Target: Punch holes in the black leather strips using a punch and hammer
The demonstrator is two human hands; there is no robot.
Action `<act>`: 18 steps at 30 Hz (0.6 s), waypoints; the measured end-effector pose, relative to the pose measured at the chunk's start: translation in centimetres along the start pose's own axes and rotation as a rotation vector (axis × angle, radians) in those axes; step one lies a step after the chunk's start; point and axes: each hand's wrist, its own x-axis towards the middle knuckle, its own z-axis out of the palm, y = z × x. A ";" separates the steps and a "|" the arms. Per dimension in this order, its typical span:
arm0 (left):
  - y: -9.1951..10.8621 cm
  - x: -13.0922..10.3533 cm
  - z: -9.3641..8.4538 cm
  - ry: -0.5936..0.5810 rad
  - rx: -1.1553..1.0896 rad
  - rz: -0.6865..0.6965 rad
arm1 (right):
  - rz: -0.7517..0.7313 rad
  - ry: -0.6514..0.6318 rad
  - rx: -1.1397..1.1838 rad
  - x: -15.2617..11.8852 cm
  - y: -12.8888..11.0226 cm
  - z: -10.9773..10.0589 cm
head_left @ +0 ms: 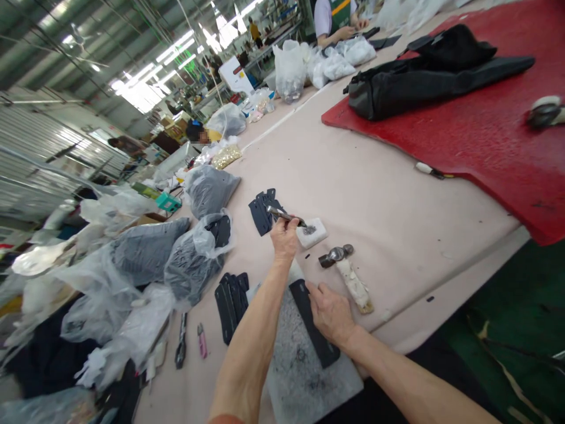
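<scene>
My left hand (285,238) is closed around a metal punch (278,212), whose lower end is over a small white block (312,234) with a dark smudge. Whether the tip touches the block I cannot tell. My right hand (330,312) has its fingers on the edge of a black strip (311,321), which lies on a worn grey-white board (291,377). Beside the right hand a hammer (351,277) with a wrapped handle lies on the table. Dark cut pieces (260,213) lie behind the left hand, and a stack of black strips (231,300) is left of the board.
Pink snips (202,341) and a dark-handled tool (180,341) lie at left near plastic bags of dark pieces (194,259). A red mat (485,129) carries a black bag (419,82). A co-worker (338,23) sits across the table (375,188).
</scene>
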 end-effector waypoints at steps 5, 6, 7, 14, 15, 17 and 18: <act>0.7 -4.9 -5.5 0.084 -0.156 -0.140 | 0.022 -0.019 -0.002 -0.1 0.1 -0.2; 0.5 -6.7 -6.5 0.094 -0.152 -0.180 | 0.025 -0.020 -0.004 -0.1 0.1 -0.2; 0.0 -8.6 -7.3 0.108 -0.144 -0.213 | 0.028 -0.023 -0.007 -0.1 0.1 -0.2; -2.8 -17.0 -9.2 0.080 -0.138 -0.269 | 0.045 -0.038 -0.031 -0.2 0.0 -0.3; -3.0 -17.2 -9.1 0.071 -0.136 -0.259 | 0.048 -0.034 -0.033 -0.2 -0.1 -0.3; -3.3 -17.3 -9.1 0.060 -0.125 -0.234 | 0.049 -0.029 -0.037 -0.2 -0.1 -0.4; -3.4 -17.2 -9.0 0.058 -0.116 -0.220 | 0.051 -0.028 -0.039 -0.2 -0.1 -0.4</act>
